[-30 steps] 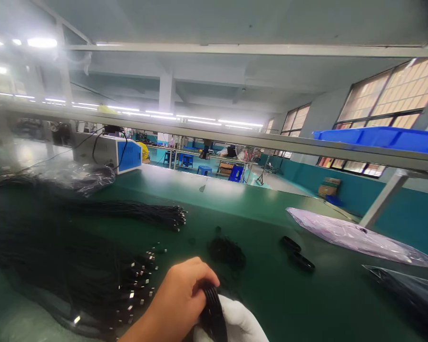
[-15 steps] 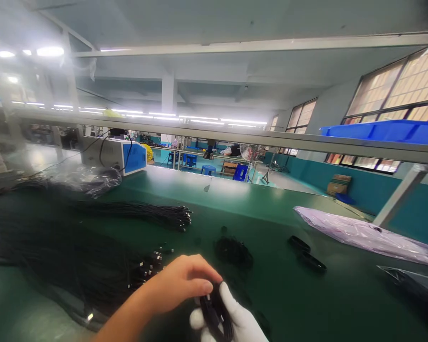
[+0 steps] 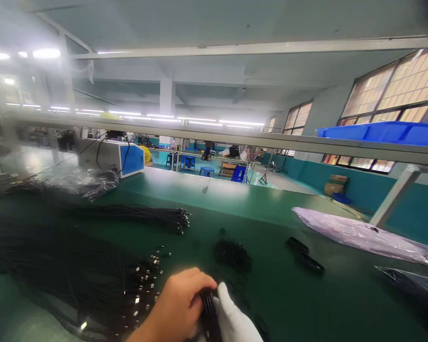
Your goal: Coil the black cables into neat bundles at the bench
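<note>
A coiled bundle of black cable is held between my two hands at the bottom centre. My bare left hand is closed on its near left side, fingers bent over the top. My right hand, in a white glove, grips the coil from the right with its thumb raised along it. The gloved fingers are mostly hidden behind the cable. Just beyond lies a small heap of black pieces, too dark to make out. To the left spreads a large pile of black cables with shiny metal ends.
A second cable bundle lies farther back on the green table. Two black coils sit to the right, near a pinkish plastic bag and a dark bag. A blue-and-white machine stands back left. A blue tray rests on the overhead rail.
My left hand has moved down and wrapped around the coil, where its thumb and finger were at the top before. The gloved right hand still holds the cable, slightly lower.
</note>
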The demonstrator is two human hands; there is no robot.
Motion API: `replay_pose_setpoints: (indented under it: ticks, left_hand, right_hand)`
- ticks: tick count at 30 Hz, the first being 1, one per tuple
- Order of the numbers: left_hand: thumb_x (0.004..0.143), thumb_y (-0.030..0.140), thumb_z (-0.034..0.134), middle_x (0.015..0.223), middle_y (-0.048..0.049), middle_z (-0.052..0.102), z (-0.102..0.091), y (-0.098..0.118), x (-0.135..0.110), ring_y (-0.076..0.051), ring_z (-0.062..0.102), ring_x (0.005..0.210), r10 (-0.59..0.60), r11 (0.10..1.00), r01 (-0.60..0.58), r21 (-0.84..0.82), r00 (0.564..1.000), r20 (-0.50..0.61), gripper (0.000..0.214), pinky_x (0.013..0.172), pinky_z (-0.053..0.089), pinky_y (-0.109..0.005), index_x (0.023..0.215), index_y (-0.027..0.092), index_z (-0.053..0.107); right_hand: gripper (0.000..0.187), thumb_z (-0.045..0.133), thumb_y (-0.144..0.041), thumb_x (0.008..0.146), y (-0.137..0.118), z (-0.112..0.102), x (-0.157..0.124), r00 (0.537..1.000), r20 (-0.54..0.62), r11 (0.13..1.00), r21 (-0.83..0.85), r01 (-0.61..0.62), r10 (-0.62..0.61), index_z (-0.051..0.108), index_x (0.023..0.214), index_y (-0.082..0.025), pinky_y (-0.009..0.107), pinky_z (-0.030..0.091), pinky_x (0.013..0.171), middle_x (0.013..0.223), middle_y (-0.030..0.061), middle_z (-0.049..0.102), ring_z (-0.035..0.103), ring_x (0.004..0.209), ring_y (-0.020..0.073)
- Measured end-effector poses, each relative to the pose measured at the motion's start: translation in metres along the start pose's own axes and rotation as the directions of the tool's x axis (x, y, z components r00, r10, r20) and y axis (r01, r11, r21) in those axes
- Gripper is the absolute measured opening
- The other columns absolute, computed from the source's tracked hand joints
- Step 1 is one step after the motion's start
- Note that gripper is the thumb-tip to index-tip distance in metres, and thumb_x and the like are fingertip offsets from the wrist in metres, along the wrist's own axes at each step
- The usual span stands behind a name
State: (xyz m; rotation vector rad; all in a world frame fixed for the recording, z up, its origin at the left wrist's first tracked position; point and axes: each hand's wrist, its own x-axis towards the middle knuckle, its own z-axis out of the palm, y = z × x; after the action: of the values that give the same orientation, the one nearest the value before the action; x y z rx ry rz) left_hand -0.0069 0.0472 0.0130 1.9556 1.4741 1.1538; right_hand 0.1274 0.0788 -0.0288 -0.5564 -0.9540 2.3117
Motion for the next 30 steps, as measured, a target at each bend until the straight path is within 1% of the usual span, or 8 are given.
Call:
replay_pose_setpoints:
  ticks: [4, 7, 13, 16, 18, 21, 25, 30]
  left_hand:
    - [0.064, -0.004, 0.041, 0.083, -0.0046, 0.064, 0.009, -0.002, -0.002, -0.018, 0.059, 0.076, 0.038, 0.976, -0.037, 0.215, 0.999, 0.004, 0.048, 0.068, 0.042, -0.026, 0.096, 0.018, 0.069]
    - [0.063, -0.005, 0.040, 0.083, -0.0029, 0.065, 0.009, -0.003, -0.003, -0.016, 0.059, 0.074, 0.011, 0.983, -0.010, 0.185, 1.000, -0.007, 0.049, 0.066, 0.042, -0.024, 0.094, 0.019, 0.069]
    - [0.063, -0.005, 0.038, 0.084, -0.0004, 0.064, 0.006, -0.007, 0.001, -0.014, 0.058, 0.075, -0.023, 0.989, 0.027, 0.149, 0.999, -0.025, 0.049, 0.067, 0.042, -0.023, 0.091, 0.022, 0.068]
    - [0.068, 0.000, 0.043, 0.088, 0.0005, 0.063, 0.000, -0.006, 0.000, -0.014, 0.058, 0.077, -0.087, 0.995, 0.090, 0.053, 0.994, -0.061, 0.045, 0.070, 0.042, -0.024, 0.099, 0.024, 0.065]
    - [0.075, 0.012, 0.048, 0.082, -0.0002, 0.062, -0.003, -0.005, -0.003, -0.014, 0.056, 0.070, -0.243, 0.969, 0.238, -0.073, 0.967, -0.080, 0.025, 0.064, 0.043, -0.025, 0.094, 0.020, 0.062]
    - [0.073, 0.026, 0.054, 0.061, 0.0027, 0.055, 0.000, -0.007, -0.009, -0.011, 0.048, 0.050, -0.462, 0.826, 0.466, -0.316, 0.882, 0.091, 0.010, 0.046, 0.035, -0.023, 0.073, 0.017, 0.054]
    - [0.063, 0.026, 0.058, 0.053, 0.0081, 0.044, 0.011, -0.010, -0.014, -0.006, 0.034, 0.043, -0.458, 0.720, 0.512, -0.469, 0.858, 0.233, 0.014, 0.040, 0.026, -0.019, 0.068, 0.018, 0.048]
    - [0.065, 0.035, 0.055, 0.055, 0.0050, 0.047, 0.017, -0.014, -0.017, -0.007, 0.041, 0.048, -0.429, 0.652, 0.503, -0.567, 0.862, 0.272, 0.021, 0.044, 0.026, -0.019, 0.069, 0.017, 0.046]
  right_hand:
    - [0.042, 0.060, -0.055, 0.078, -0.015, 0.007, -0.013, 0.997, 0.081, 0.996, -0.083, 0.014, -0.007, 0.061, 0.093, -0.015, 0.034, 0.051, 0.066, 0.075, 0.0054, 0.062, 0.062, 0.072, 0.0193]
    - [0.035, 0.065, -0.043, 0.076, -0.025, 0.009, -0.021, 0.990, 0.139, 0.993, -0.116, -0.018, 0.034, 0.062, 0.097, -0.015, 0.037, 0.050, 0.073, 0.080, 0.0063, 0.063, 0.063, 0.081, 0.0222]
    - [0.047, 0.069, -0.045, 0.073, -0.033, 0.008, -0.023, 0.979, 0.200, 0.981, -0.196, -0.004, 0.044, 0.058, 0.107, -0.014, 0.040, 0.047, 0.080, 0.088, 0.0073, 0.062, 0.062, 0.082, 0.0210]
    - [0.047, 0.071, -0.043, 0.072, -0.033, 0.005, -0.021, 0.974, 0.216, 0.987, -0.158, -0.041, 0.075, 0.056, 0.106, -0.015, 0.036, 0.048, 0.077, 0.093, 0.0074, 0.059, 0.062, 0.082, 0.0182]
    - [0.047, 0.073, -0.040, 0.070, -0.032, 0.003, -0.020, 0.976, 0.209, 0.993, -0.114, -0.040, 0.063, 0.055, 0.105, -0.015, 0.032, 0.048, 0.074, 0.099, 0.0072, 0.056, 0.060, 0.083, 0.0168]
    - [0.052, 0.077, -0.037, 0.064, -0.033, 0.003, -0.019, 0.983, 0.178, 0.985, -0.171, -0.011, 0.042, 0.055, 0.106, -0.015, 0.032, 0.048, 0.075, 0.104, 0.0078, 0.054, 0.059, 0.088, 0.0186]
    - [0.057, 0.080, -0.039, 0.059, -0.035, 0.006, -0.020, 0.990, 0.137, 0.937, -0.349, 0.018, 0.032, 0.056, 0.105, -0.014, 0.038, 0.048, 0.079, 0.103, 0.0093, 0.057, 0.059, 0.092, 0.0242]
    - [0.060, 0.076, -0.043, 0.064, -0.032, 0.006, -0.020, 0.978, 0.198, 0.961, -0.276, -0.008, 0.065, 0.054, 0.111, -0.012, 0.042, 0.049, 0.079, 0.096, 0.0096, 0.059, 0.060, 0.090, 0.0248]
